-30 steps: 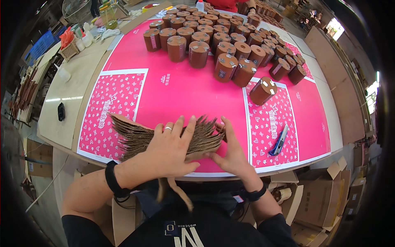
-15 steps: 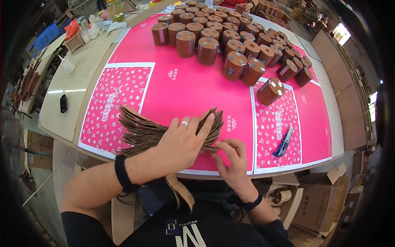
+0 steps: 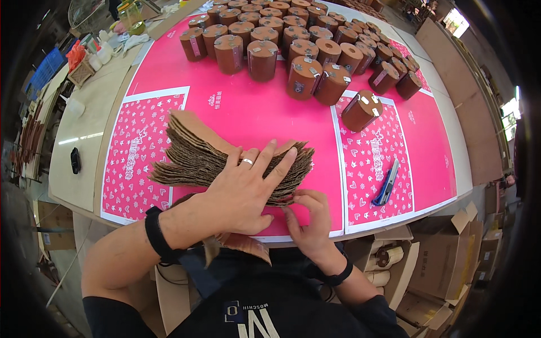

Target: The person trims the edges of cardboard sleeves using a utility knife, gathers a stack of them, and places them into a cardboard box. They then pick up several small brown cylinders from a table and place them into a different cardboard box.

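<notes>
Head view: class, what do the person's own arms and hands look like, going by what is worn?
The left hand wears a silver-coloured ring; none shows on the right hand. A black left wristband and black right wristband sit below short dark sleeves.

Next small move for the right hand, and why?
I'd probably pinch the near right corner of the stack of brown strips with the right hand, to keep the layers together: they fan apart at the left end, the left hand lies across the middle, and the right hand is right at that corner.
</notes>
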Demonstrator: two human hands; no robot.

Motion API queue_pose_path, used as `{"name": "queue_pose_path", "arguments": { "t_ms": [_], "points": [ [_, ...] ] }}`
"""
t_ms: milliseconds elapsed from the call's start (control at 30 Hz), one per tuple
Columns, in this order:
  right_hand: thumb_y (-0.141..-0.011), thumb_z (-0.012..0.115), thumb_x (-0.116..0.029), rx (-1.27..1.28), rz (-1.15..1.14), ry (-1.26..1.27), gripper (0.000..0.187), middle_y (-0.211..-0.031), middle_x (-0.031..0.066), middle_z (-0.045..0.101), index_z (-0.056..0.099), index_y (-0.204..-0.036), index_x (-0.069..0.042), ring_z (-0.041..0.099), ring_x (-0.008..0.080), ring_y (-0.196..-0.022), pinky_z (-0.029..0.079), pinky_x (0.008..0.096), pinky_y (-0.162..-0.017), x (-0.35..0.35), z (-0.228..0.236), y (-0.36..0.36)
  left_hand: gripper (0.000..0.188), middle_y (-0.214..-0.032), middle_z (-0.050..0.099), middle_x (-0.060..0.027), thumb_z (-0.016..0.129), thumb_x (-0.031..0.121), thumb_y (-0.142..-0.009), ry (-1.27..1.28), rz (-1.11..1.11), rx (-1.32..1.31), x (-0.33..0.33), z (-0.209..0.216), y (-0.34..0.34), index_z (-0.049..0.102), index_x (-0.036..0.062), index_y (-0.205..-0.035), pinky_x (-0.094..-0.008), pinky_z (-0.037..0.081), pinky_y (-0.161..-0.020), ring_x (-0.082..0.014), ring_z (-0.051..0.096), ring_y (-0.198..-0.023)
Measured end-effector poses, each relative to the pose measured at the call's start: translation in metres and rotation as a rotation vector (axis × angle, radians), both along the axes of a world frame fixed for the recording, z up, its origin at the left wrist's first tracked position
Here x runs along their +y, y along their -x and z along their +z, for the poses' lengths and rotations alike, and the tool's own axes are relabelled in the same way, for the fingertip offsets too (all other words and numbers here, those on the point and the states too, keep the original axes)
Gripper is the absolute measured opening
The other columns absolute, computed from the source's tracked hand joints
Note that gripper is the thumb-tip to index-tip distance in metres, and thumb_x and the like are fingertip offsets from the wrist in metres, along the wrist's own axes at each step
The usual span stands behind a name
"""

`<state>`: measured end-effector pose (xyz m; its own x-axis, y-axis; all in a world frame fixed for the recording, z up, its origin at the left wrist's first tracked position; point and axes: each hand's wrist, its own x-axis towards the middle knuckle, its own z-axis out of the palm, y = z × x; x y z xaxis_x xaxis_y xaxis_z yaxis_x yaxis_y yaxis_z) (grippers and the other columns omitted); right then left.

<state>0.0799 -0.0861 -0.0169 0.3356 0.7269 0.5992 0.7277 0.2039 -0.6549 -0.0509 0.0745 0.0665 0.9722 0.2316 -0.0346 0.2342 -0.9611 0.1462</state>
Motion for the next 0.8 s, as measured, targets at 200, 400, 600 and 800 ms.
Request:
{"name": "queue_pose_path", "arguments": {
  "t_ms": [200,400,600,800],
  "points": [
    [-0.076,0.081,0.011,0.026,-0.013,0.002,0.046,-0.106,0.0182,0.063,0.06,-0.115,-0.002,0.065,0.0338,-0.092,0.054,0.0393,-0.077,0.005,0.001,0.006,0.121,-0.152,0.038,-0.0346,0.081,0.035,-0.068,0.001,0.013,-0.061,0.0,-0.009,-0.001,0.016,0.0001,-0.164,-0.0555,0.034,-0.111,-0.046,0.051,-0.125],
    [-0.075,0.08,0.013,0.069,-0.012,-0.017,0.042,-0.099,0.017,0.063,0.061,-0.11,-0.002,0.065,0.0333,-0.088,0.053,0.0387,-0.074,-0.001,0.0,0.011,0.123,-0.153,0.037,-0.0331,0.081,0.036,-0.066,0.104,0.001,-0.05,0.001,0.0,0.001,0.015,0.0016,-0.164,-0.0574,0.033,-0.111,-0.0471,0.048,-0.13],
    [-0.078,0.077,0.012,0.185,0.064,0.076,0.03,-0.1,0.0139,0.067,0.063,-0.1,-0.003,0.067,0.0307,-0.091,0.054,0.0365,-0.077,-0.003,0.008,0.01,0.125,-0.158,0.032,-0.0307,0.082,0.041,-0.066,0.162,-0.031,-0.059,0.003,0.0,0.005,0.015,0.0036,-0.164,-0.0596,0.03,-0.114,-0.0497,0.044,-0.134],
    [-0.08,0.075,0.01,0.31,0.11,0.12,0.025,-0.105,0.0135,0.069,0.064,-0.098,-0.004,0.069,0.0302,-0.096,0.055,0.0353,-0.081,-0.005,0.004,0.007,0.107,-0.156,0.038,-0.0276,0.071,0.029,-0.071,0.484,-0.061,-0.139,0.023,0.005,0.009,0.024,0.0036,-0.163,-0.0571,0.026,-0.118,-0.0472,0.042,-0.137]
  ]
}}
